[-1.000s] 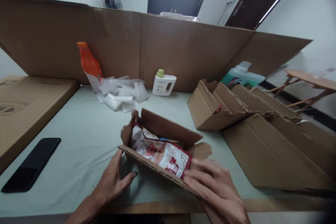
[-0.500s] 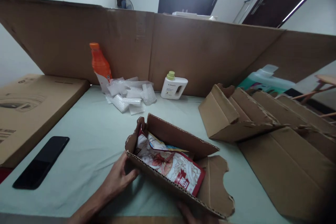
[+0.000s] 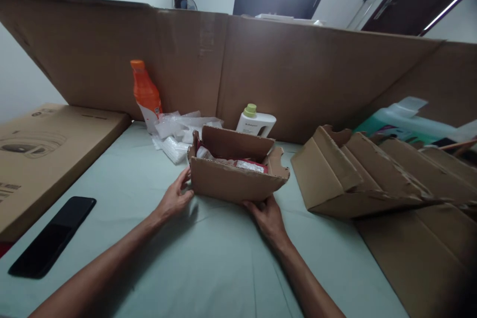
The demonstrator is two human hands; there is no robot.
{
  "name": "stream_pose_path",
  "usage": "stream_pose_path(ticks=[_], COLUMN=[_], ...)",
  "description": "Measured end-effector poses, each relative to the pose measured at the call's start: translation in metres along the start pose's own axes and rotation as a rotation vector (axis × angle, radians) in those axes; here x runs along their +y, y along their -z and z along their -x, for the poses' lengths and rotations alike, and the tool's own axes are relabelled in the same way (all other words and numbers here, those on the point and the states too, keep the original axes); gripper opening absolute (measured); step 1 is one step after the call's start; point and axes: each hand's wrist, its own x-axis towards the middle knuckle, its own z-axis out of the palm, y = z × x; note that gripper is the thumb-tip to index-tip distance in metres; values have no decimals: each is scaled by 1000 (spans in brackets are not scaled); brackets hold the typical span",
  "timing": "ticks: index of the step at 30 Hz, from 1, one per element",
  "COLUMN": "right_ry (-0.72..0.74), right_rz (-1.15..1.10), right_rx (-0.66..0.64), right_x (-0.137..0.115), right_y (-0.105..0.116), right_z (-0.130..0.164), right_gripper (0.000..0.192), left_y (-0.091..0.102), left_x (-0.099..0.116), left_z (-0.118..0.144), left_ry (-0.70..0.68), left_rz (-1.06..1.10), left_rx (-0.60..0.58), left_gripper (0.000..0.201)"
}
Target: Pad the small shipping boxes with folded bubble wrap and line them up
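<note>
A small open cardboard box (image 3: 231, 184) sits on the pale green table (image 3: 208, 258), mid-distance from me. Inside it lies a red and white printed packet (image 3: 244, 165), mostly hidden by the front wall. My left hand (image 3: 175, 198) touches the box's left front corner with fingers spread. Under the lower right front edge of the box, my right hand (image 3: 266, 213) rests with its fingers against the cardboard. Both arms are stretched forward.
A black phone (image 3: 52, 236) lies at the left. An orange bottle (image 3: 146, 94), bubble wrap bags (image 3: 179, 134) and a white bottle (image 3: 255, 121) stand by the cardboard wall (image 3: 305, 74). Folded cardboard boxes (image 3: 357, 174) lie right, a flat carton (image 3: 40, 149) left.
The box has moved away from me toward the table's middle and sits flatter. Both arms have stretched out with it; the packet now shows only above the front wall.
</note>
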Motion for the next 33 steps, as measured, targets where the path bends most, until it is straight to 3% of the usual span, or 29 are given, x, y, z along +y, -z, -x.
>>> stream_pose_path(ticks=[4, 6, 10, 13, 15, 18, 22, 25, 28, 31, 33], right_ry=[1, -13, -34, -42, -42, -36, -30, -15, -54, -147, -190], right_rz=[9, 14, 30, 36, 35, 29, 9, -37, -92, -171, -267], right_rx=[3, 7, 20, 25, 18, 10, 24, 39, 70, 37, -82], right_x=[14, 16, 17, 16, 13, 10, 6, 4, -2, -17, -32], right_y=[-5, -8, -10, -9, -9, -15, -27, -27, -17, -8, -9], right_z=[14, 16, 14, 12, 9, 0, -13, -8, 19, 59, 84], right_gripper=[48, 50, 49, 49, 48, 47, 46, 54, 64, 66, 69], left_y=[36, 43, 39, 44, 56, 79, 93, 91, 83, 66, 50], left_x=[-12, -15, -15, -10, -6, 0, 12, 24, 37, 47, 51], left_z=[-22, -47, -97, -108, -97, -62, -9, 27, 62, 97, 116], left_ry=[-114, -172, -159, -145, -128, -69, 22, 122, 294, 467, 588], left_rz=[-444, -573, -548, -458, -373, -215, 14, 423, 898, 1083, 1193], left_rx=[255, 307, 333, 399, 471, 579, 598, 573, 589, 578, 516], left_gripper=[66, 61, 44, 20, 14, 23, 38, 30, 13, 6, 8])
